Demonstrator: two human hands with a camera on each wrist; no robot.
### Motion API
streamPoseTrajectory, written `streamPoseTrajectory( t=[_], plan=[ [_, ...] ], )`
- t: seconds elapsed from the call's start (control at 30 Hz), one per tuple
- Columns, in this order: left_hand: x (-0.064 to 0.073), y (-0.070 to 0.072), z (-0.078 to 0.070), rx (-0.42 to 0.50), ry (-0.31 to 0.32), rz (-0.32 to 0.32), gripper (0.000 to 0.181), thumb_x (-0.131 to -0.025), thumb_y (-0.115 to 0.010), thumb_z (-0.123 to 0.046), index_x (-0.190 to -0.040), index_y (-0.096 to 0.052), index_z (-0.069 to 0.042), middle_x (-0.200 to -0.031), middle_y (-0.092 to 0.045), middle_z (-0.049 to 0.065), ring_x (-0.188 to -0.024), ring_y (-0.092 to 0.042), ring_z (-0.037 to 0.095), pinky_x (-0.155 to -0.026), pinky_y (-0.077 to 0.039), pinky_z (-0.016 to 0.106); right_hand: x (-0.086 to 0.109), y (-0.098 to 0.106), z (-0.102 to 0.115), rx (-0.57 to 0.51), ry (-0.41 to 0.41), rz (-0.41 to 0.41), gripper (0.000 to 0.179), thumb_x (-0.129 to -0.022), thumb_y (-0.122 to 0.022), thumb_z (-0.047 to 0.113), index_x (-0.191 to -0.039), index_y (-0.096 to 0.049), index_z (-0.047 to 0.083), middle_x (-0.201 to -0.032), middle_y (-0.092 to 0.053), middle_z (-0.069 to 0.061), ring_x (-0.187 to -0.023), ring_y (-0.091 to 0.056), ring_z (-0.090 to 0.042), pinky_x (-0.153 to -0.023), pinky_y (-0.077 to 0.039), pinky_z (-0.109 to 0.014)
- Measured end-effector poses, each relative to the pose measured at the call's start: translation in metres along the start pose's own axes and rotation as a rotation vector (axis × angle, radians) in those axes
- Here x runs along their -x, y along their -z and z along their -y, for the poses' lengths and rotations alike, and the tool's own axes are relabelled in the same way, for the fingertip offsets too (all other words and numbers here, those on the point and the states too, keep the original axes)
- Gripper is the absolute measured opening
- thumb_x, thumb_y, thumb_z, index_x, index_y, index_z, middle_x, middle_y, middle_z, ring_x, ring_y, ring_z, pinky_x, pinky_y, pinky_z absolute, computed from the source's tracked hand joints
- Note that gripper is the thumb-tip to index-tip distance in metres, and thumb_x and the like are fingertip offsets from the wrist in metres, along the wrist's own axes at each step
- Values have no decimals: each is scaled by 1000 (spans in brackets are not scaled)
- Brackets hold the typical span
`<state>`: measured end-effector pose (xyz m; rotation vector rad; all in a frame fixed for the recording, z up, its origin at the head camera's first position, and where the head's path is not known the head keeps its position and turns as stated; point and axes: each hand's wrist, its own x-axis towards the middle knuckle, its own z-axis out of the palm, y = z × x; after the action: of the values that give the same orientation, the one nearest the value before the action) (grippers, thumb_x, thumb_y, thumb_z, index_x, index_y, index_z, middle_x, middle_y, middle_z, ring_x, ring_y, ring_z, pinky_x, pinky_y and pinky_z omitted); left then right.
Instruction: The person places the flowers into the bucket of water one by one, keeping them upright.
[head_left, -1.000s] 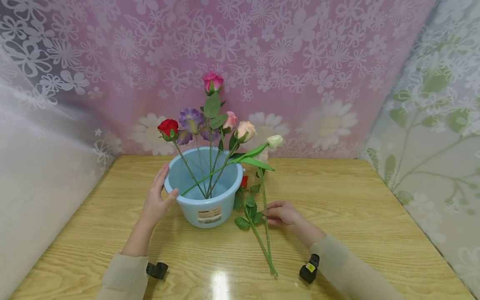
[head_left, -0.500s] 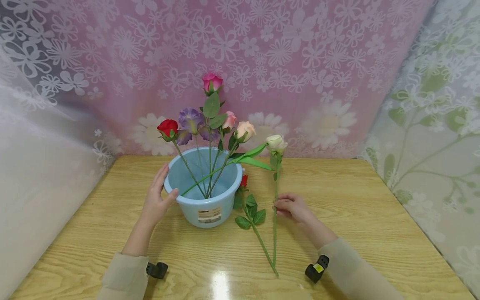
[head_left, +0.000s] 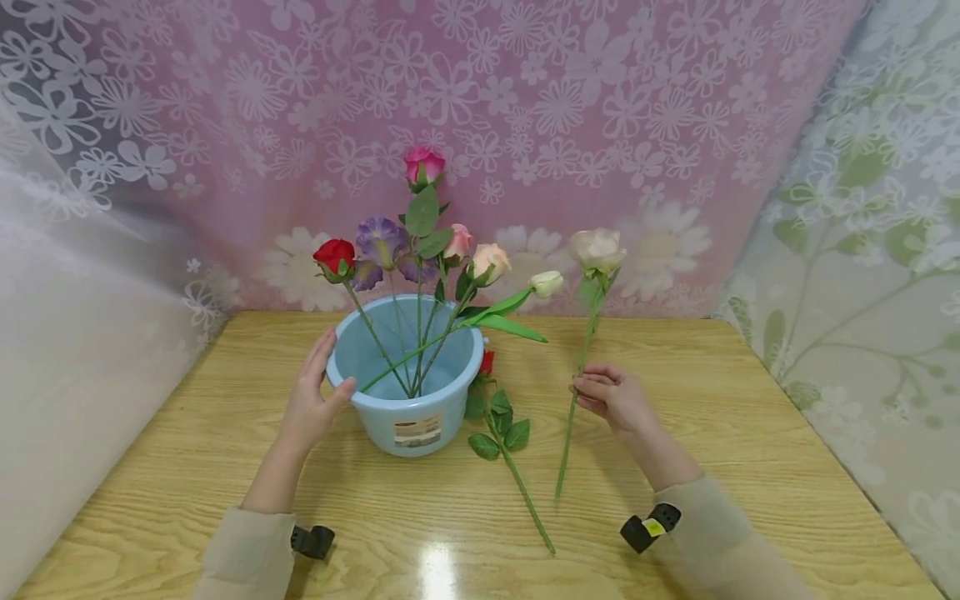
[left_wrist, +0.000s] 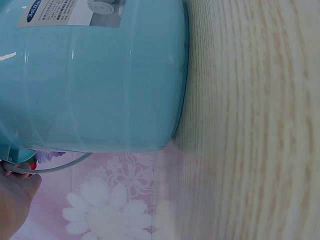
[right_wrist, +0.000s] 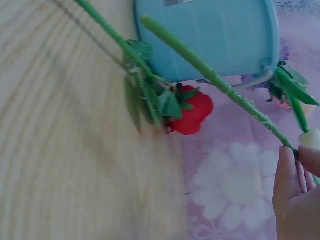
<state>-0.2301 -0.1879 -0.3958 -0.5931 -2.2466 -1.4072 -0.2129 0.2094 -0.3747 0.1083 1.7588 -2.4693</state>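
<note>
A light blue plastic bucket stands on the table, holding several upright or leaning artificial flowers: a red rose, a purple iris, a magenta rose, pink and peach roses and a white tulip. My left hand holds the bucket's left rim, thumb at the near edge. To the right, my right hand pinches the green stem of a white rose; the bloom points up and the stem's lower end shows above the tabletop in the right wrist view.
Another red flower with a leafy stem lies on the wooden table, its bloom partly hidden by the bucket in the head view. Pink floral cloth hangs behind the table; pale cloths hang at both sides.
My right hand has lifted the white rose off the table, moving it up and to the right, apart from the red flower's stem. My left hand and the bucket stay put.
</note>
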Motion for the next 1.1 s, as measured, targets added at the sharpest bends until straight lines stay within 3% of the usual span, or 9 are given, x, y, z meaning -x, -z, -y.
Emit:
streamPoseTrajectory(
  t=[0.17,0.37,0.83,1.1],
  plan=[
    [0,1,1,-5,0,0,68,-80,-57,-14,-137,-25,3,-142,-20,18,-128,-21,32,-99,-24,49,5,-5,16,-50,74,39,18,-84,-48,-12,-86,-57,4,-73,-63,-3,-71,-64,-15,-63,-52,-22],
    [0,1,3,-2,0,3,68,-81,-57,-15,-138,-24,2,-143,-19,18,-128,-20,32,-99,-23,49,12,-16,35,-33,154,77,16,-83,-51,-9,-86,-58,5,-75,-62,-3,-71,-63,-14,-64,-52,-23],
    [0,1,2,3,5,10,68,-81,-57,-17,-138,-24,3,-143,-19,17,-128,-20,31,-100,-23,48,13,-61,68,33,237,119,15,-82,-56,-6,-88,-60,7,-77,-61,-1,-72,-62,-15,-66,-52,-25],
    [0,2,-30,-1,18,17,65,-79,-54,-6,-133,-24,13,-139,-19,27,-126,-20,40,-99,-23,53,2,-96,79,19,260,152,19,-81,-55,-9,-86,-62,8,-75,-62,-3,-71,-62,-16,-65,-52,-27]
  ],
)
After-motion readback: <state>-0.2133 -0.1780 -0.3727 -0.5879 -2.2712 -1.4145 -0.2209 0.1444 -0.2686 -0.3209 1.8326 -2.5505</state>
